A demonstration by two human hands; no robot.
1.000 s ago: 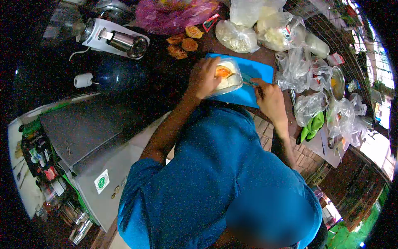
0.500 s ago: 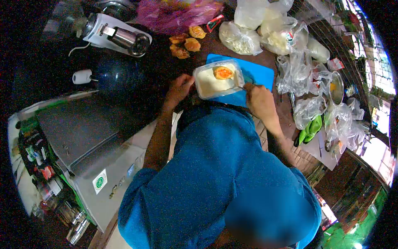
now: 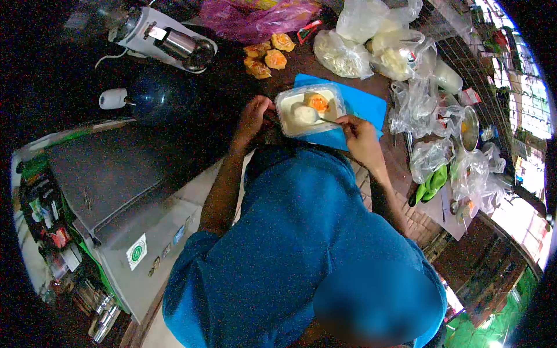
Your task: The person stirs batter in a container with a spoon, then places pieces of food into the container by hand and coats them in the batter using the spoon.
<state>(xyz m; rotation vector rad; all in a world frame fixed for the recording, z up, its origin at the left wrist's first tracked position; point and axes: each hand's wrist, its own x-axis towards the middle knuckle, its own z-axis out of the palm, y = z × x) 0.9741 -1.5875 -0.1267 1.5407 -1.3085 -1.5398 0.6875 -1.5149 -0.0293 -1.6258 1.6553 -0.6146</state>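
Observation:
A clear rectangular plastic container (image 3: 282, 122) holds creamy white batter, with a round orange-topped piece of food (image 3: 318, 103) sitting in it. My right hand (image 3: 362, 139) is closed on the handle of a spoon (image 3: 329, 120). The spoon's bowl lies inside the container, heaped with white batter, to the left of the orange piece. At the container's left edge is my left hand (image 3: 253, 120), its fingers curled and the tips against the rim; part of the fingers is in shadow. A blue cutting board (image 3: 366, 107) lies partly under the container.
Several orange-topped pieces (image 3: 275, 59) lie beyond the container, near a pink plastic bag (image 3: 255, 20). Clear plastic bags (image 3: 343, 55) line the right side. A white appliance (image 3: 165, 40) stands far left, with a dark round pan (image 3: 156, 100) nearer.
The spoon's bowl has come into sight, covered in white batter, left of the orange piece. My right hand has shifted slightly. The whole view has moved a little.

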